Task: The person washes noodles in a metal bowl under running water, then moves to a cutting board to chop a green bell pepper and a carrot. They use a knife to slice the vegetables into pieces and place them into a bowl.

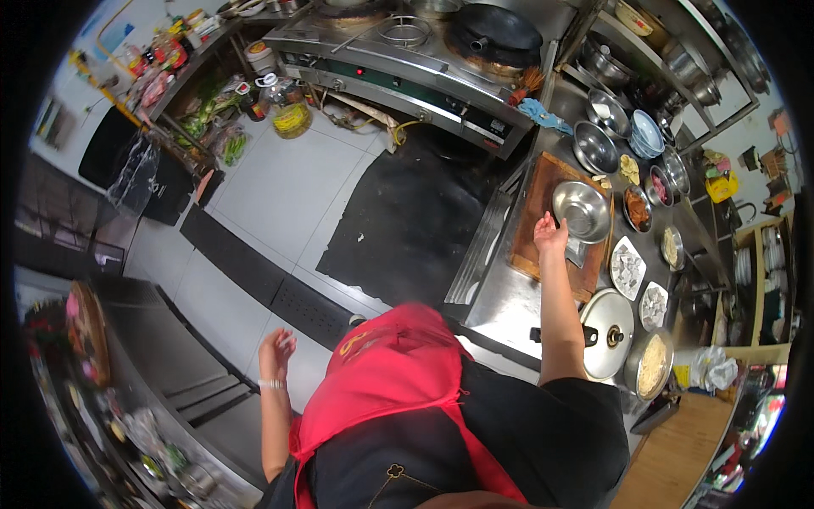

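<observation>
My right hand (551, 234) is at the near left rim of a stainless steel bowl (582, 213), thumb over the rim and fingers outside it. Nothing shows inside the bowl. It is over a wooden cutting board (540, 197) on the steel counter. A flat metal blade (575, 252), perhaps a cleaver's, shows partly below the bowl. Away from the counter, my left hand (277, 347) hangs over the floor, holding nothing, its fingers loosely apart.
Beyond the board stand steel bowls (595, 147) and white dishes of grey pieces (627, 267). A pressure cooker lid (608, 334) and a bowl of pale shreds (652, 366) are nearer. A wok (493, 35) rests on the stove (381, 60); an oil jug (289, 111) stands on the floor.
</observation>
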`<state>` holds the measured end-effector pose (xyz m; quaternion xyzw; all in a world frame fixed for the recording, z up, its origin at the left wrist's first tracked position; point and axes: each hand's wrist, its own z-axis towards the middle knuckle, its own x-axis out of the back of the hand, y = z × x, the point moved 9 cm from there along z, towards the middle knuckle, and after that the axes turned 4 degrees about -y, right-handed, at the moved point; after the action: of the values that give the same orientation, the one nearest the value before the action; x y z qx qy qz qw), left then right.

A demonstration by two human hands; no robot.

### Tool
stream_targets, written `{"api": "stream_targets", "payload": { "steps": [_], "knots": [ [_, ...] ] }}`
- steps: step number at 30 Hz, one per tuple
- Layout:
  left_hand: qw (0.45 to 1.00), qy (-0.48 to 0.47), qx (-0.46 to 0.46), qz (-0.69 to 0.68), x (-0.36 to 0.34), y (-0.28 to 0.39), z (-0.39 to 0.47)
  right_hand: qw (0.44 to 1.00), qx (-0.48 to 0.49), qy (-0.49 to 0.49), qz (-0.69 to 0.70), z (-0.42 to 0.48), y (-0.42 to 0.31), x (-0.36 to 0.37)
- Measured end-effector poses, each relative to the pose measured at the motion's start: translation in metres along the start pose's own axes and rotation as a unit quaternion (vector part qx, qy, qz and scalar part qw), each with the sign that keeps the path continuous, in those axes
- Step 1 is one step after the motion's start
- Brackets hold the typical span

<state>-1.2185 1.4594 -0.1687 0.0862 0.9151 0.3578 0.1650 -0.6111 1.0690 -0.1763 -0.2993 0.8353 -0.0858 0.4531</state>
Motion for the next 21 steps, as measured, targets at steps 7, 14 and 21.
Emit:
{"api": "stream_targets", "payload": {
  "steps": [7,14,21],
  "knots": [
    [0.972,-0.166,0.055,0.16,-0.201,0.109,0.137,0.991,-0.104,-0.084,-0.024,0.028,0.143,-0.09],
    [0.938,-0.305,0.108,0.122,-0.402,0.112,0.239,0.968,-0.238,-0.083,0.0,0.224,0.354,-0.219],
    [0.964,-0.207,0.142,0.085,-0.493,0.158,0.309,0.947,-0.315,0.024,0.066,0.346,0.496,-0.313]
  ]
}}
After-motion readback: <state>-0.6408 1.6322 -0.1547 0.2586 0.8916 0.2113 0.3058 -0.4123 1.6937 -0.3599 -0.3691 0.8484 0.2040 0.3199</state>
